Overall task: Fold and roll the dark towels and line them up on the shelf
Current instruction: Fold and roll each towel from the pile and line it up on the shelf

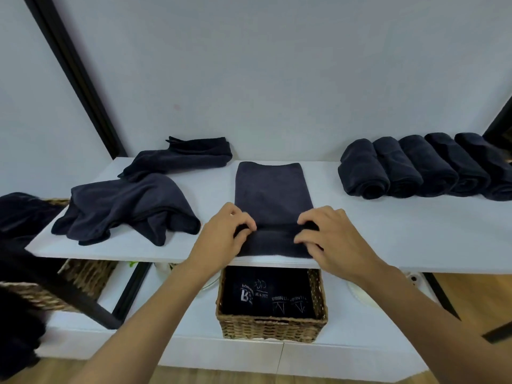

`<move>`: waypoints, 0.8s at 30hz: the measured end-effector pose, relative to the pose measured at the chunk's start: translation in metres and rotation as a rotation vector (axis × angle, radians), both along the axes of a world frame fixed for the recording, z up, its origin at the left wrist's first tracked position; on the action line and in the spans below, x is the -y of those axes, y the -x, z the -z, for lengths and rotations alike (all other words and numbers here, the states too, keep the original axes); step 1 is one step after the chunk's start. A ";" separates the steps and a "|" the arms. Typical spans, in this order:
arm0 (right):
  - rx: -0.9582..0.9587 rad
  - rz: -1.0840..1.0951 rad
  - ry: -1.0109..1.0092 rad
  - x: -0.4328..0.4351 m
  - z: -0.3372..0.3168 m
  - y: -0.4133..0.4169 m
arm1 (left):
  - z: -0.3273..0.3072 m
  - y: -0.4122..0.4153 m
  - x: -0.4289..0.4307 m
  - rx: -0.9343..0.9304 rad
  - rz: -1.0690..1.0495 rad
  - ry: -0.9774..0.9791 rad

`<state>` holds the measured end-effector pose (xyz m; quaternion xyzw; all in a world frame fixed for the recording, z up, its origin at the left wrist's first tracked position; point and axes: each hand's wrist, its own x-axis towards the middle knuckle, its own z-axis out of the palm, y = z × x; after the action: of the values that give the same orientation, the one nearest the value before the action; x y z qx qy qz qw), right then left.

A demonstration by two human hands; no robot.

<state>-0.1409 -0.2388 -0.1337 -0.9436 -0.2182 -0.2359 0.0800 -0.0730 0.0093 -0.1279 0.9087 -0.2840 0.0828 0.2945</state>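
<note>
**Both hands on the near end of the towel**

Around the work first: at the right of the frame five rolled towels (426, 164) sit side by side on the white shelf (388, 231), touching one another in a row. Left of centre lies a crumpled towel (124, 209), and behind it, toward the wall, a loosely folded towel (182, 156). Below the shelf edge, at lower centre, stands a wicker basket (271, 327) with dark printed cloths (270, 295) inside. A second basket (83, 275) shows at far left, partly hidden by the shelf. Nothing lies between the hands and their towel.

Now the flat towel (273, 189): it's dark navy, folded into a long narrow strip in the middle of the frame, running from the front edge of the shelf toward the wall. Its near end is turned up into a low roll. The left hand (227, 231) and the right hand (329, 236) each grip one end of that roll, fingers curled over it.
</note>
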 end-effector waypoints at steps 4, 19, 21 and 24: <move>-0.068 -0.017 0.122 0.008 0.003 0.003 | 0.005 0.011 -0.014 0.388 0.151 -0.315; -0.287 0.182 -0.375 0.001 -0.012 -0.052 | -0.012 -0.058 0.000 -0.294 0.034 0.103; -0.104 0.118 -0.040 0.004 -0.003 -0.047 | -0.007 -0.056 0.004 -0.127 0.032 -0.006; -0.076 0.051 0.021 0.013 0.009 -0.034 | -0.001 -0.045 -0.003 0.158 0.085 -0.199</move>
<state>-0.1069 -0.2520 -0.1423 -0.9580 -0.1933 -0.1993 0.0721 -0.0276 0.0118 -0.1266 0.9112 -0.3513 0.1128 0.1831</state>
